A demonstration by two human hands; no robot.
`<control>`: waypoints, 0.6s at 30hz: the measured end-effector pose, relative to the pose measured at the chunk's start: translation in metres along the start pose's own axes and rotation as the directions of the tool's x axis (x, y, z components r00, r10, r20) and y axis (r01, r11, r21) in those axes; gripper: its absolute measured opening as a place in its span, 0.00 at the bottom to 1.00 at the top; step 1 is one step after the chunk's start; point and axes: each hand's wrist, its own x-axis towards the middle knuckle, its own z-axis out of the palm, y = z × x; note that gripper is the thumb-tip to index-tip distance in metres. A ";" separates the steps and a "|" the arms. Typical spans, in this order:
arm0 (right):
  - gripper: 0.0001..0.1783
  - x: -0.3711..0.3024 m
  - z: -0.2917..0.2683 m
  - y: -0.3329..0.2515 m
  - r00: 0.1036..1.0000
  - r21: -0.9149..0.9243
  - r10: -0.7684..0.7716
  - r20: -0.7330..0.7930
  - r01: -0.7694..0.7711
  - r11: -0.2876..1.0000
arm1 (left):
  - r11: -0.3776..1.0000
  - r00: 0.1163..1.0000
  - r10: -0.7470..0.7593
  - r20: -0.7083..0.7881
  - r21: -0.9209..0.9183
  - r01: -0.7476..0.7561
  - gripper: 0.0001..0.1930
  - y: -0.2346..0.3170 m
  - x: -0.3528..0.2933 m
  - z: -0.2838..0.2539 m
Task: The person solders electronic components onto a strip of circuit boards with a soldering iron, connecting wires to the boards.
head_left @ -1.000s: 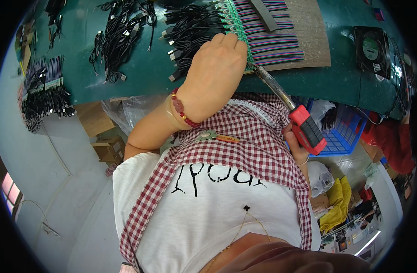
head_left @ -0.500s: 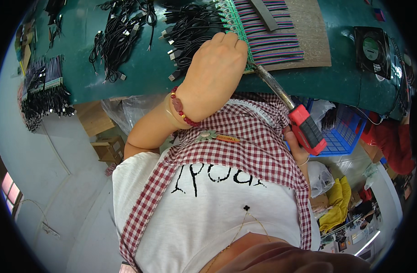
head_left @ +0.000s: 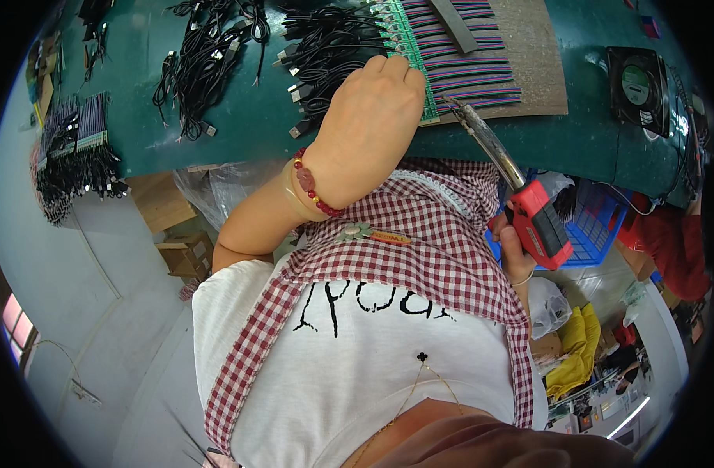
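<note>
My left hand is curled closed at the near end of a green circuit board strip; its fingertips, and whatever they pinch, are hidden beneath it. Black USB cables fan out from the strip's left side, and multicoloured ribbon wires from its right. My right hand is wrapped around a soldering iron with a red and black handle. Its metal tip points up and left, over the nearest ribbon wires, just right of the strip and apart from my left hand.
A grey bar lies across the wires on a brown board. More black cables sit on the green table to the left, beside a bundle of wired strips. At right are a black fan-like device and, below, a blue basket.
The soldering iron and my right hand have shifted right, taking the tip off the strip's near end to over the ribbon wires. My left hand has stayed in place.
</note>
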 end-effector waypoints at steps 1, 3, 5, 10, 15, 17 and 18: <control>0.25 0.001 -0.001 0.000 1.000 -0.003 0.004 0.001 -0.004 1.000 | 1.000 1.000 0.000 -0.001 0.005 0.000 0.05 0.001 0.001 0.000; 0.25 0.002 -0.003 0.005 1.000 -0.027 -0.010 -0.005 0.009 1.000 | 1.000 1.000 -0.006 0.002 0.009 0.006 0.05 0.002 0.002 0.000; 0.25 0.007 -0.004 0.000 1.000 -0.053 -0.026 -0.010 0.025 0.998 | 1.000 1.000 -0.011 0.001 0.011 0.011 0.05 0.003 0.005 0.000; 0.23 0.036 -0.013 -0.043 0.956 0.282 -0.133 -0.262 0.208 0.937 | 0.998 0.999 -0.042 0.009 -0.046 0.043 0.05 0.008 0.008 -0.004; 0.20 0.065 -0.067 -0.064 0.684 0.139 -0.355 -0.638 0.555 0.820 | 0.984 0.991 -0.134 0.007 -0.115 0.134 0.07 0.009 0.000 -0.006; 0.19 0.070 -0.091 -0.069 0.621 0.105 -0.410 -0.668 0.623 0.775 | 0.991 0.994 -0.107 -0.011 -0.087 0.105 0.08 0.009 -0.004 -0.005; 0.17 0.075 -0.097 -0.069 0.513 0.027 -0.394 -0.763 0.634 0.773 | 0.991 0.991 -0.132 -0.013 -0.036 0.131 0.09 0.007 -0.006 -0.006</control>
